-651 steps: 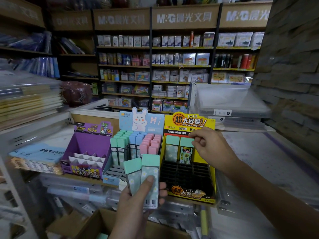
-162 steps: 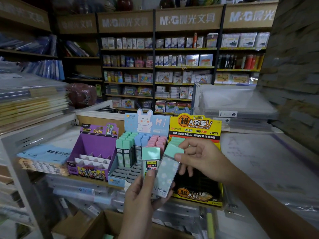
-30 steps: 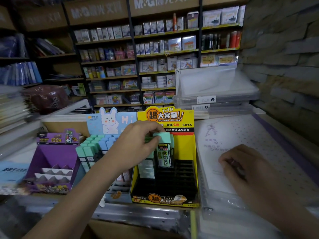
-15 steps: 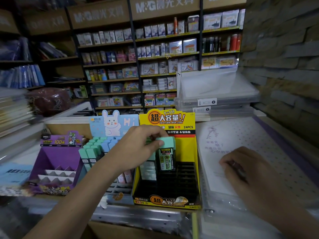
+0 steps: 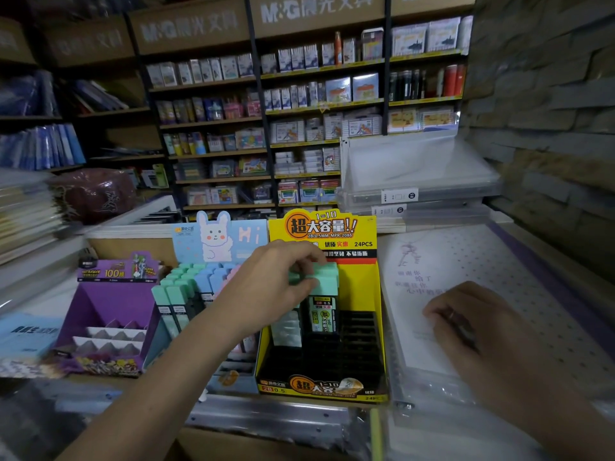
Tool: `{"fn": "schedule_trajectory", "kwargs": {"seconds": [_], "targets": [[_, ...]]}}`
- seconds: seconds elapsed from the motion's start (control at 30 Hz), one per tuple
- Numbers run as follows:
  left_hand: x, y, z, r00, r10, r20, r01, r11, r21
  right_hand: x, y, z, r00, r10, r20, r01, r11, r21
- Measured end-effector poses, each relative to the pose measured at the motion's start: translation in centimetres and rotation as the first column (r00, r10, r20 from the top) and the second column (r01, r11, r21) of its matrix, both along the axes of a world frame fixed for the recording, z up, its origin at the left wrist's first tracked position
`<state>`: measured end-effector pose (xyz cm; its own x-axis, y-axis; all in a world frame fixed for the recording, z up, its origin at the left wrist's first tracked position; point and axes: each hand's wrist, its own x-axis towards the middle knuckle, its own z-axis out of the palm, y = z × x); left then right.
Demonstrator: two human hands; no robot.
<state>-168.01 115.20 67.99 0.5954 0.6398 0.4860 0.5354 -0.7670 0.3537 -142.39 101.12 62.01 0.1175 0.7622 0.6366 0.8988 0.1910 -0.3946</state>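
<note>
Our L hand (image 5: 276, 287) pinches the mint cap of a lead case (image 5: 323, 304), thumb in front, fingers over the top. Case stands upright in the back row of the yellow display box (image 5: 366, 294), toward 12 o'clock, w/ a second case (image 5: 287, 327) just beside it at 9. Our R hand (image 5: 472, 331) rests at 3 o'clock on a wrapped notebook (image 5: 466, 254), fingers loosely curled, holding nothing.

Looking forward and down from head height.
Sitting close over the yellow display box (image 5: 362, 294) at lower centre, near enough for reading the lead case (image 5: 322, 316) label, facing distant shelves (image 5: 319, 104) across the upper frame.
</note>
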Motion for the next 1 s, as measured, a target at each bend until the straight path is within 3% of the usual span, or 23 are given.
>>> {"fn": "schedule_trajectory", "kwargs": {"seconds": [0.5,0.8,1.0], "targets": [[-0.3,-2.1,-0.4,0.997,0.079,-0.008,-0.078,0.989,0.128,-0.2,0.0,-0.1,0.999,-0.043,0.021,0.043,0.999,0.022],[-5.9,-6.1,-1.3,0.946,0.087,0.312,-0.126,0.986,0.108,-3.4,-2.4,3.4,0.997,-0.024,0.071,0.01,0.983,0.183],[-11.7,-8.5,-5.5,0.908,0.13,0.399,-0.109,0.991,-0.077,-10.9,-3.9,2.5,0.962,0.224,-0.155,-0.209,0.972,0.105]]}}
